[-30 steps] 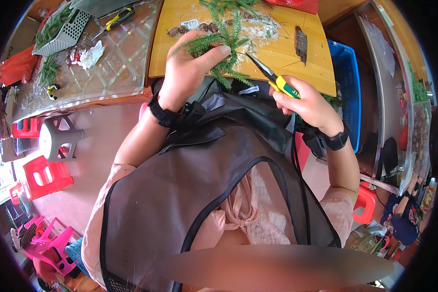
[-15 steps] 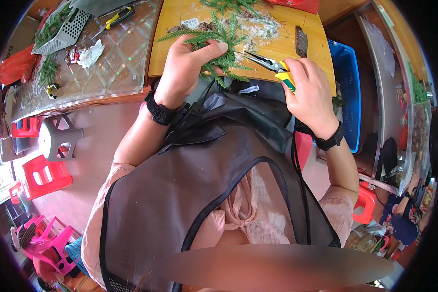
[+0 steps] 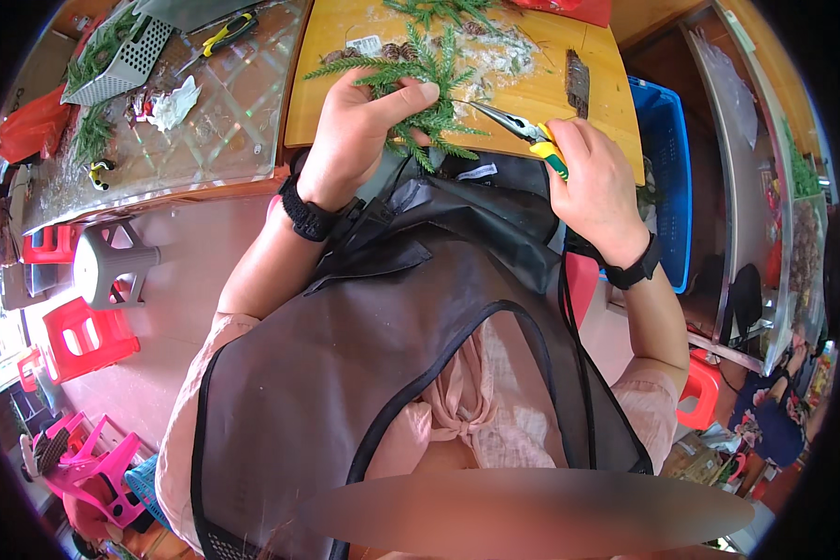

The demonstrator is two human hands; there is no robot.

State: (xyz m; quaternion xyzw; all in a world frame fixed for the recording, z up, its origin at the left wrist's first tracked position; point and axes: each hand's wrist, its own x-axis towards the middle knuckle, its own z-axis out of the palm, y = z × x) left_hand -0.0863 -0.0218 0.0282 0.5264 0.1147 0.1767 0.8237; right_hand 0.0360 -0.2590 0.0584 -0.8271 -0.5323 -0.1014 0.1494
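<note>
Head cam: L hand (image 3: 353,131) pinches a green needled sprig (image 3: 429,67) btwn thumb and fingers over the near edge of a yellow table (image 3: 611,121); R hand (image 3: 597,182), fingers curled round yellow-green pliers (image 3: 535,136), aims their tips at it, contact hard to tell. Pine cones (image 3: 403,51) lie just beyond, bark strip (image 3: 577,82) to right.

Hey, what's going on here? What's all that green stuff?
A person is holding a leafy green sprig in the left hand, near the edge of a yellow wooden table. The right hand holds pliers with yellow and green handles, their tips pointing toward the sprig. More greenery lies farther back on the table, and a brown strip lies to the right.
</note>
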